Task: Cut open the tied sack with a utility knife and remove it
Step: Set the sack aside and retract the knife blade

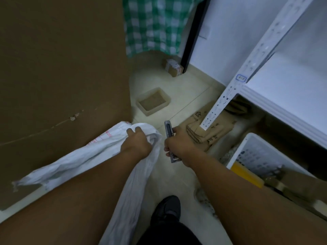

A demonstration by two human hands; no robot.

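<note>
Fingers [131, 132] of my left hand [136, 144] clench the soft, light sack [79, 156]; right hand [177, 142] grips the utility knife [168, 131]

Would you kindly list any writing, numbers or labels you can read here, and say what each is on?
White sack: red print, digits perhaps "266", otherwise too blurred to read.
Shelf post: blue-framed tag, unreadable.
Folded brown cardboard: black printed symbols and characters, too blurred.
Small parcel: white label, too small.
</note>
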